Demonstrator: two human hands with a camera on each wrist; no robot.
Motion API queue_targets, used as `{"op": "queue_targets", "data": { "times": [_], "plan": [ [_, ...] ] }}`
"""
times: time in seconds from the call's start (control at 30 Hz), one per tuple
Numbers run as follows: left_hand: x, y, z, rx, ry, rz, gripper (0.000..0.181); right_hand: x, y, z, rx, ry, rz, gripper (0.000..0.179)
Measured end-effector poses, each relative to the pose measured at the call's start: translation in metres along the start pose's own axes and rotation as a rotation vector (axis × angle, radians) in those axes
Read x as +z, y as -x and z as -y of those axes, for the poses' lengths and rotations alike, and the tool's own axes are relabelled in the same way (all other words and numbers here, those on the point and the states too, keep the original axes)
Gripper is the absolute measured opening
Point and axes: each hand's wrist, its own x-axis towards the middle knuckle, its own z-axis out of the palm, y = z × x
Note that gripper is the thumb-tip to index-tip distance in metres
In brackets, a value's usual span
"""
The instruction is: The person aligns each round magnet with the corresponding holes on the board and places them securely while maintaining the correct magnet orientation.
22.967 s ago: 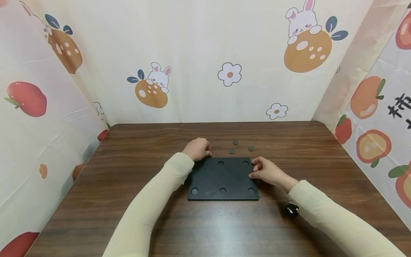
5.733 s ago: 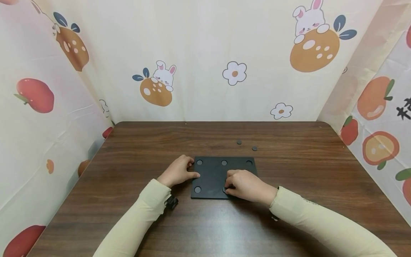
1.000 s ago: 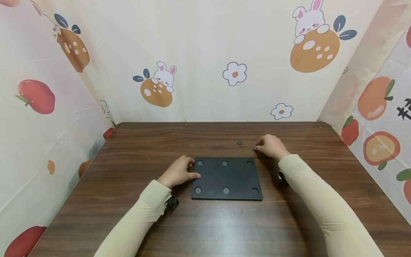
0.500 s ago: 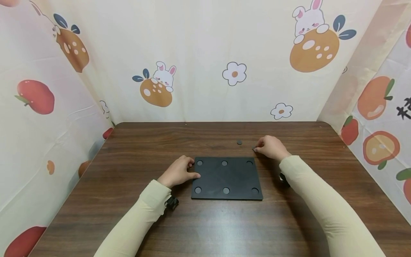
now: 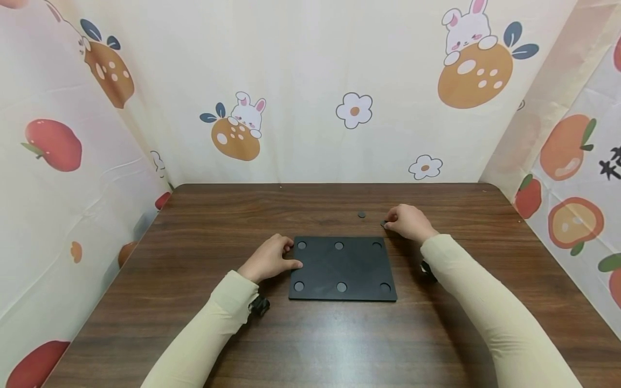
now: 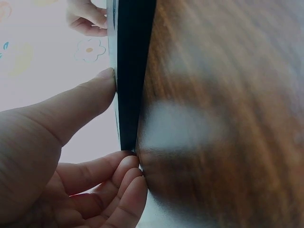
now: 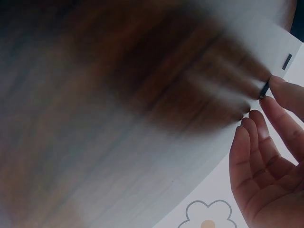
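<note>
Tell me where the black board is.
In the head view, the black board lies on the table, the left hand touching its left side, a loose disc beyond it.

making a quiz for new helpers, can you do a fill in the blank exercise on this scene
The ____ hand touches the black board.
The ____ hand pinches a small dark disc.
The board has ____ round recesses in all.
Other discs lying loose on the table number ____.
Missing words: left; right; six; one.

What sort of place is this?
Probably a curtained-off work corner: a brown table, curtains printed with rabbits and fruit around three sides, and a black board lying on the table.
</note>
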Motion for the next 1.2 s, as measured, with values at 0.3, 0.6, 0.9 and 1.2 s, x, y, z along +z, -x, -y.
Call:
{"op": "queue_targets", "data": {
  "times": [0.3,0.6,0.9,1.2],
  "plan": [
    [0.0,-0.001,0.001,0.001,-0.004,0.006,0.062,-0.001,0.001,0.003,-0.003,0.002,0.004,0.02],
    [-0.001,0.0,0.0,0.009,-0.011,0.003,0.062,-0.001,0.002,0.002,-0.009,0.007,0.007,0.02],
    [0.0,0.001,0.0,-0.004,-0.005,-0.004,0.063,-0.004,0.01,0.005,-0.009,0.006,0.018,0.02],
    [0.0,0.001,-0.002,-0.01,-0.009,-0.001,0.063,-0.006,0.017,0.007,-0.037,-0.009,0.012,0.019]
  ]
}}
